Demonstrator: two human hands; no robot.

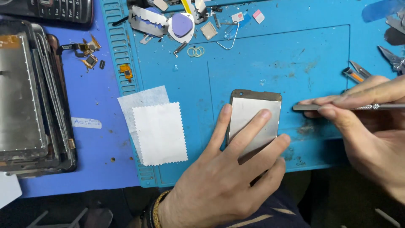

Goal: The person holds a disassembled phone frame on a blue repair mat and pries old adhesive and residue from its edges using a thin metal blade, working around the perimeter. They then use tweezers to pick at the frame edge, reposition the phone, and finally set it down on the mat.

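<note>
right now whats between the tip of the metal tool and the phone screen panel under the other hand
Only a narrow strip of bare blue mat, in the head view. The metal tool in the right hand stops just short of the panel, which the left hand presses flat.

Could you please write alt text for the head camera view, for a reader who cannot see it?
A person's left hand presses a phone screen panel flat on a blue work mat, while the right hand holds a thin metal tool near the panel's right edge. Two white wipes lie to the left, small parts along the top.
</note>
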